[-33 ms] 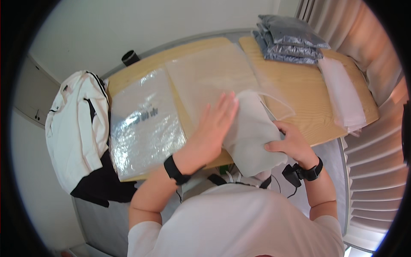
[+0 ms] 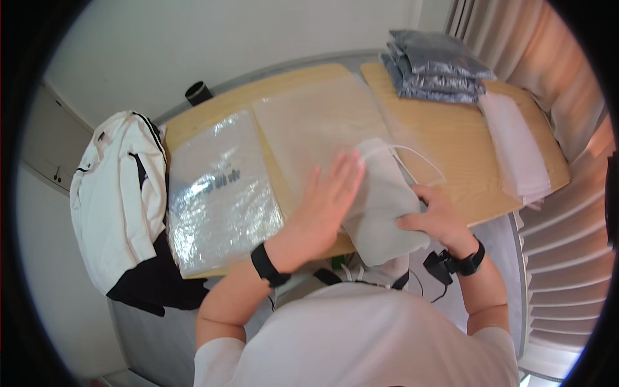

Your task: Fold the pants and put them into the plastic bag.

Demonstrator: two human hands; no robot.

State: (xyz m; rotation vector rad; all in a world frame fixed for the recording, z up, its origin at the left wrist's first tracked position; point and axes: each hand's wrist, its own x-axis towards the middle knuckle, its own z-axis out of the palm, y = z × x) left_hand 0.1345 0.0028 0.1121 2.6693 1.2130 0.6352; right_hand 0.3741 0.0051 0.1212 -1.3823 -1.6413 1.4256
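Note:
A light grey folded cloth piece (image 2: 385, 216), looking like a garment, hangs partly over the table's near edge. My right hand (image 2: 442, 219) grips its right side, thumb on top and fingers behind. Flat with fingers stretched, my left hand (image 2: 325, 206) lies against the cloth's left side, its fingertips a little blurred. Beyond the hands a large clear plastic bag (image 2: 316, 113) is spread over the wood. A thin whitish curved edge (image 2: 422, 158) arcs out beside the cloth's far right corner. Whether the cloth is inside the bag I cannot tell.
Left of the hands lies a shiny clear packet (image 2: 222, 193). A white and black jacket (image 2: 119, 187) drapes at the far left. Grey packed bags (image 2: 442, 64) are stacked at the back right, near folded translucent bags (image 2: 519, 148). A black cup (image 2: 198, 93) stands behind the table (image 2: 445, 135).
My left hand has slid slightly to the right along the cloth. The whole view has shifted a little; my right hand keeps its grip.

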